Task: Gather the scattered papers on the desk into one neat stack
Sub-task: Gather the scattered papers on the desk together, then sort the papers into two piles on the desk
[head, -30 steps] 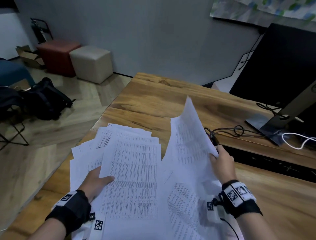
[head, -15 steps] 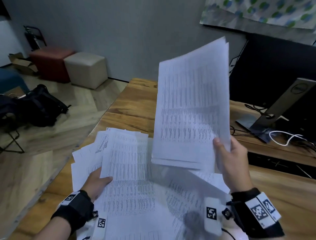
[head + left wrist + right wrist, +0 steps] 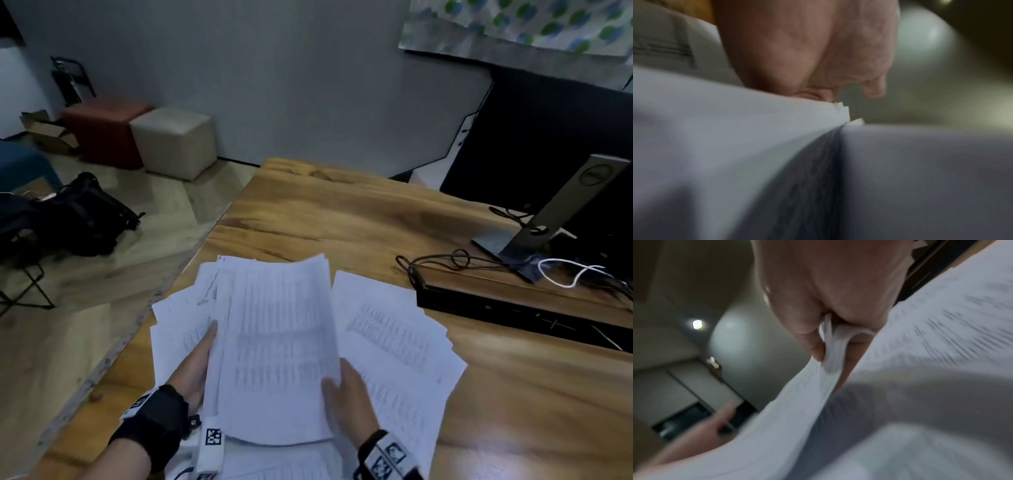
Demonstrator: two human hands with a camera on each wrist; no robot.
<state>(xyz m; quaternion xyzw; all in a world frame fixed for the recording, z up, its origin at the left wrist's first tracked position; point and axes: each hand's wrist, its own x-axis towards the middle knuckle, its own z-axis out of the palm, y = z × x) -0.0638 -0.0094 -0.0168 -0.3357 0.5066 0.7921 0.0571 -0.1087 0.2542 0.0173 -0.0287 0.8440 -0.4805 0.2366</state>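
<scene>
A thick sheaf of printed papers (image 3: 277, 342) lies tilted over the pile on the wooden desk (image 3: 325, 212). My right hand (image 3: 346, 390) pinches its lower right corner; in the right wrist view the thumb (image 3: 813, 344) presses the bent sheets (image 3: 797, 402) against the fingers. My left hand (image 3: 195, 366) holds the sheaf's left edge, one finger lying along it and the others hidden under the paper (image 3: 735, 129). Loose sheets (image 3: 394, 335) fan out to the right. More sheets (image 3: 174, 325) spread to the left, under the left hand (image 3: 797, 48).
A monitor stand (image 3: 548, 219) and a long black device (image 3: 513, 308) stand at the right, with dark cables (image 3: 455, 260) and a white cable (image 3: 568, 274) beside them. The desk's left edge runs close to the papers. A black bag (image 3: 78, 219) and cube stools (image 3: 174, 140) sit on the floor.
My right hand lifted a sheaf from the right side, raised it upright, then brought it down to the left onto the pile by my left hand. The left hand stayed in place.
</scene>
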